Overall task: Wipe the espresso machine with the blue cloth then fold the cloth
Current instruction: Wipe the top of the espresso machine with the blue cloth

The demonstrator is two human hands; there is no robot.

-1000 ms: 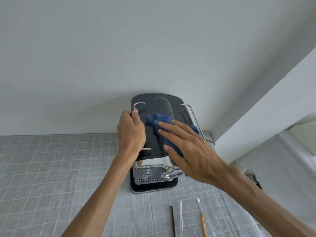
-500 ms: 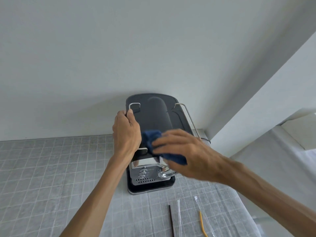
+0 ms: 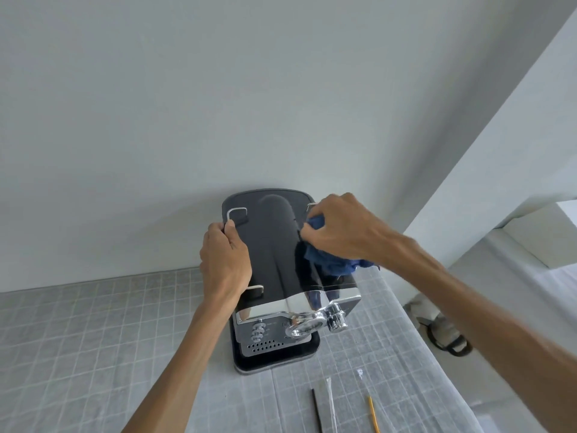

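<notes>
Right hand [image 3: 345, 231] with fingers curled, bunching blue cloth [image 3: 334, 260] against the right top of espresso machine [image 3: 274, 267], left hand [image 3: 225, 260] curled round its left edge, machine on tiled counter [image 3: 78, 332].

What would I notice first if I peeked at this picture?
A shiny black espresso machine stands in the middle, against the wall. The right hand rubs a bunched blue cloth on its right side, while the left hand grips its left edge.
</notes>
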